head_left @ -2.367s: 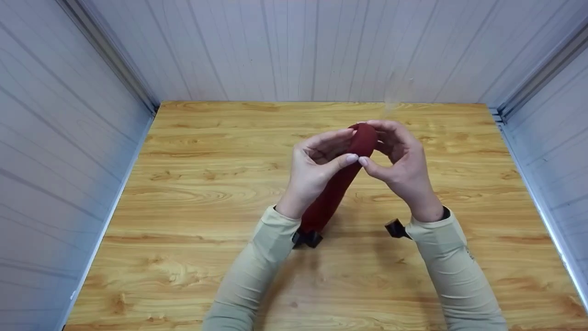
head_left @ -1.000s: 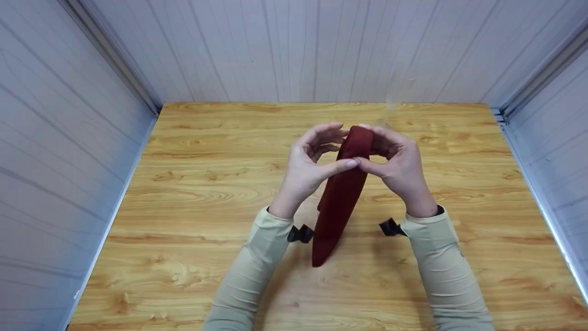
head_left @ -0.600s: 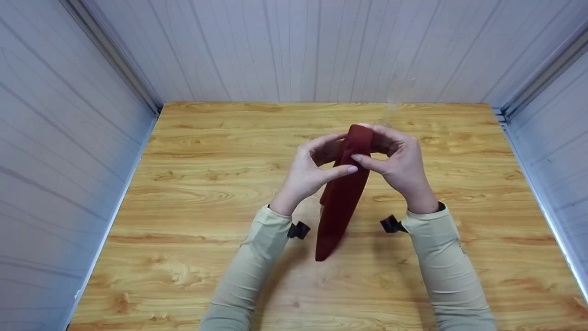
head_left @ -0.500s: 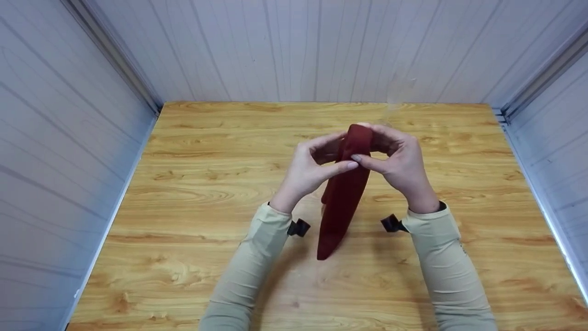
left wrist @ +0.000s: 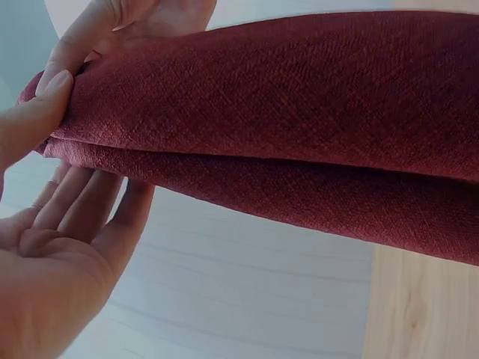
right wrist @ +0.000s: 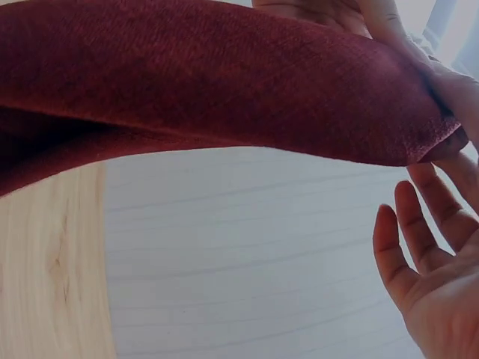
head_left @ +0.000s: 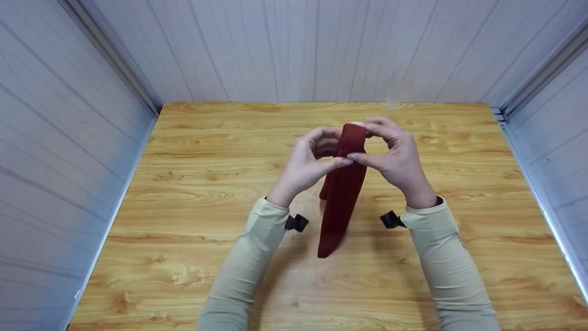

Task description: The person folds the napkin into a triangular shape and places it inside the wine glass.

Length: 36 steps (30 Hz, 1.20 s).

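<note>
A dark red folded cloth (head_left: pixel 342 202) hangs between both hands above the table, its upper end raised and its lower end pointing toward the front. My left hand (head_left: pixel 305 163) pinches the upper end from the left, thumb on the near face and fingers behind. From the right, my right hand (head_left: pixel 397 154) pinches the same end between thumb and index finger, the two thumb tips side by side. The left wrist view shows the cloth (left wrist: pixel 262 90) lying in long layers with a lengthwise gap. In the right wrist view, some right-hand fingers (right wrist: pixel 415 232) are spread below the cloth's edge.
The wooden tabletop (head_left: pixel 183 207) lies under the hands. Pale panelled walls (head_left: pixel 294 50) stand at the back and both sides. Small black camera mounts (head_left: pixel 297 223) stick out inward from both wrists.
Earlier the cloth's lower end was behind the left wrist; it now hangs between the arms. Over the last half second, the top end shifts slightly left and the right fingers move to its top edge.
</note>
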Available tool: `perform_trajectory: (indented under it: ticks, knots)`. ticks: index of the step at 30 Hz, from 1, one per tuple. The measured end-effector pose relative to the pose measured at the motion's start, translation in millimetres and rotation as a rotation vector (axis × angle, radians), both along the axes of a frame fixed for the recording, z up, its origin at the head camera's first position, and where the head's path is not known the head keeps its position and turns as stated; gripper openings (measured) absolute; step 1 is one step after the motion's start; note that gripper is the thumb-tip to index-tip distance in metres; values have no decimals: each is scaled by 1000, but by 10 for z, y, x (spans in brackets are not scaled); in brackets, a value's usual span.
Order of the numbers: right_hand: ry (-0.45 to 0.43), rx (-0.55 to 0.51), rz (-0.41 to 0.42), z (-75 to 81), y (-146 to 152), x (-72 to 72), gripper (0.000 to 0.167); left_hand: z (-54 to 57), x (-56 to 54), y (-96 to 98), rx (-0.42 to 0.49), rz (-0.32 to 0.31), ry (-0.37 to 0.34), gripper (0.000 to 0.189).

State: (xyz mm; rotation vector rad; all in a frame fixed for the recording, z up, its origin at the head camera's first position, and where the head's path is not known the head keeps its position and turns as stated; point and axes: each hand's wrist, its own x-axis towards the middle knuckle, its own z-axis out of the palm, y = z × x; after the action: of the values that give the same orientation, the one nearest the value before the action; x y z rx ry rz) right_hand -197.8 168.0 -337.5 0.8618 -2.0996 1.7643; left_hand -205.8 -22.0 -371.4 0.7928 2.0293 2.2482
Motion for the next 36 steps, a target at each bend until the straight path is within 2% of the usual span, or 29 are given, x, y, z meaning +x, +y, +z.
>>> perform_trajectory:
  ticks: [3,10,15,18,22,25,31,36]
  knots:
    - [-3,-6,14,-15,2,-7,47,40,17,-5,-9,-12,-21,50]
    - [-14,-13,56,-34,-13,6,48,246,132,-30,-26,-18,-15,48]
    - [-29,-10,47,-15,-41,36,47,255,141,-20,-6,14,-28,46]
    - [-15,-22,2,-12,-53,87,48,248,140,-24,13,56,-34,45]
    - [55,-99,-134,-37,-89,212,44,249,123,-51,63,137,-40,43]
    - [92,-166,-232,-77,-157,313,34,265,108,-69,98,178,-31,43]
    - [58,-159,-317,-178,-303,405,28,268,95,-50,116,180,-23,44]
    - [-22,-180,-318,-251,-338,374,30,119,16,-22,125,173,-32,46]
